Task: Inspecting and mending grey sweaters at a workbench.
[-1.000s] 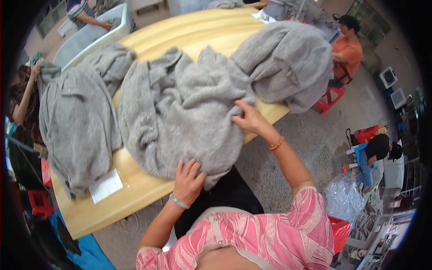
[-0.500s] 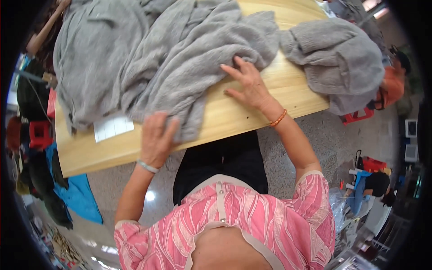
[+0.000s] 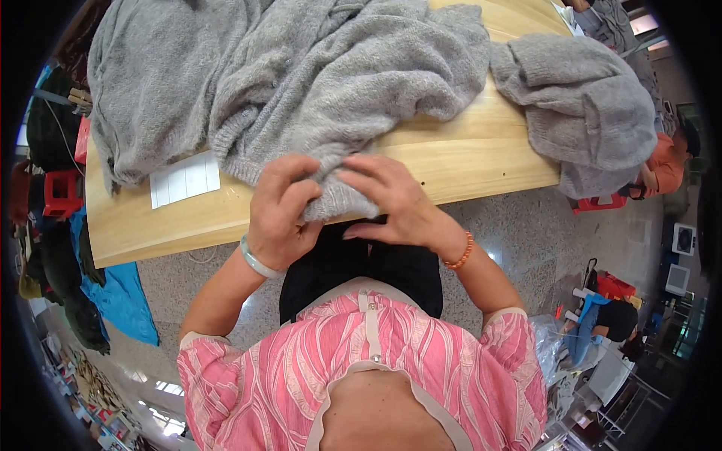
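Observation:
A grey knitted garment (image 3: 383,83) lies bunched on the light wooden table (image 3: 459,154), and its narrow ribbed end (image 3: 342,203) reaches over the near edge. My left hand (image 3: 284,210) is closed on the left side of that ribbed end, fingers curled and thumb low. On the other side is my right hand (image 3: 402,201). Its fingertips rest on the knit while the thumb stands apart below, leaving a gap. The undersides of both hands are hidden.
More grey knitwear (image 3: 154,83) covers the table's left, beside a white lined paper (image 3: 185,180). Another grey knitted piece (image 3: 587,113) hangs over the right edge. Red stools (image 3: 62,193), a blue cloth (image 3: 128,301) and a person in orange (image 3: 662,169) are around the table.
Both hands have come together at the near edge. The garment's ribbed end is now between them, drawn toward me. My left hand has gone from lying flat to gripping the knit.

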`<act>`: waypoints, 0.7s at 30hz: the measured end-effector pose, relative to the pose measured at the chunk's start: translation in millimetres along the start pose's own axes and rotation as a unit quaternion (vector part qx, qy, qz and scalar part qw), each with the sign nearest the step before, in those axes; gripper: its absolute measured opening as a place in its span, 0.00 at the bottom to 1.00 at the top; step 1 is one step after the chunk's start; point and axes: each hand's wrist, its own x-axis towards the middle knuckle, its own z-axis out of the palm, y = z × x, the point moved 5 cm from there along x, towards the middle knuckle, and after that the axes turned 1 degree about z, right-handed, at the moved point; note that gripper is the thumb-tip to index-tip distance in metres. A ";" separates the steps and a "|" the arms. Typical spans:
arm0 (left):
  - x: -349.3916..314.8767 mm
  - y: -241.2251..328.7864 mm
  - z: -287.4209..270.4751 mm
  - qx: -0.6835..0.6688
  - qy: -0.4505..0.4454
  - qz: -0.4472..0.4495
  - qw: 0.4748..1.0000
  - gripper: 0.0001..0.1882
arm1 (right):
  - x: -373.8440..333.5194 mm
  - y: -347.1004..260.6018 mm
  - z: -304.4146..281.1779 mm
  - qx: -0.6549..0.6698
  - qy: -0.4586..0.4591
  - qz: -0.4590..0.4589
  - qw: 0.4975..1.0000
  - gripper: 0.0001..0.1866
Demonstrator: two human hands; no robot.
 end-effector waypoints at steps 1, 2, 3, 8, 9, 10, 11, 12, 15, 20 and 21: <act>8.5 6.8 -2.9 -0.029 0.034 0.012 0.999 0.21 | 2.4 -1.5 3.1 -0.005 0.003 0.003 1.000 0.31; 12.2 11.2 -4.9 -0.032 0.034 0.018 0.999 0.21 | 5.1 -1.2 3.7 0.006 0.027 0.019 0.999 0.28; 14.0 13.4 -9.2 -0.032 0.025 0.016 0.999 0.20 | 11.0 1.9 1.3 0.020 0.054 0.025 0.998 0.25; 6.7 16.8 -11.1 0.081 0.026 -0.035 0.996 0.33 | 27.0 4.7 -25.7 0.151 0.108 0.096 0.978 0.19; 4.7 18.6 -4.7 0.060 0.025 -0.030 0.997 0.37 | 31.8 -5.5 -24.7 0.095 0.102 0.063 0.988 0.20; 5.3 25.9 -1.1 0.036 0.020 -0.024 0.999 0.41 | 33.6 -22.8 -27.9 0.037 0.097 0.037 0.994 0.20; 11.0 29.7 0.5 -0.022 0.004 -0.020 1.000 0.39 | 37.0 -33.9 -28.5 -0.019 0.062 0.038 0.997 0.20; 12.5 33.6 -1.2 -0.012 0.009 -0.012 1.000 0.39 | 38.6 -43.0 -26.1 -0.071 0.025 0.040 0.996 0.20; 15.2 36.1 -3.9 -0.062 0.012 -0.041 0.997 0.35 | 36.4 -55.5 -37.5 -0.070 0.060 0.036 0.995 0.17; 4.7 35.9 -19.9 -0.103 -0.048 -0.112 0.987 0.25 | 17.6 -35.8 -48.7 0.009 0.089 0.073 0.993 0.27; 7.5 36.8 -28.4 -0.135 -0.010 -0.078 0.988 0.26 | 12.3 -27.8 -46.8 -0.003 0.101 0.097 0.990 0.27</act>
